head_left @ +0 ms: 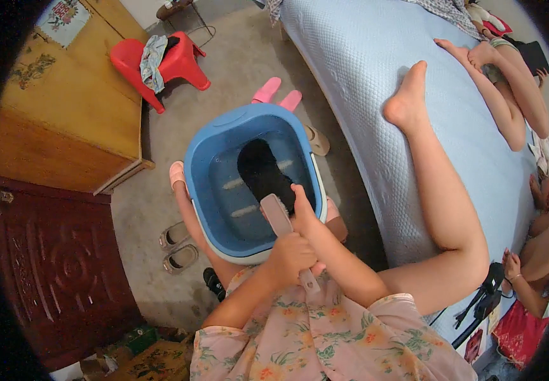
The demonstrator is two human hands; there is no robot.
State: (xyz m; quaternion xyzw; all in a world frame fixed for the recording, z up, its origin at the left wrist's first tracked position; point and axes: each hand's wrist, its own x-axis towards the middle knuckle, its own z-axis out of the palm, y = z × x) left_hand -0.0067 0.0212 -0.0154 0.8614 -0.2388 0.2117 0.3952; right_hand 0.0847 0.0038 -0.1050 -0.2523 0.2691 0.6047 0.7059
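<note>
Four rounded sides of a blue basin (202, 136) bound the working room, its ribbed bottom showing left of the black shoe (262, 168). A bed (351, 82) edges near on the right; grey floor (150, 254) opens to the left. The left hand (291, 258) is clamped on a pale brush (278, 216); the right hand (304, 206) holds the shoe's near end within the basin. The shoe looks uniformly dark, round-ended and narrower midway.

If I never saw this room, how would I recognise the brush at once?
Beside the light-blue bed, find the blue tub. Over its near side, the left hand grips the brush. Its pale pinkish-grey, straight body differs from the curved black item in the right hand.
</note>
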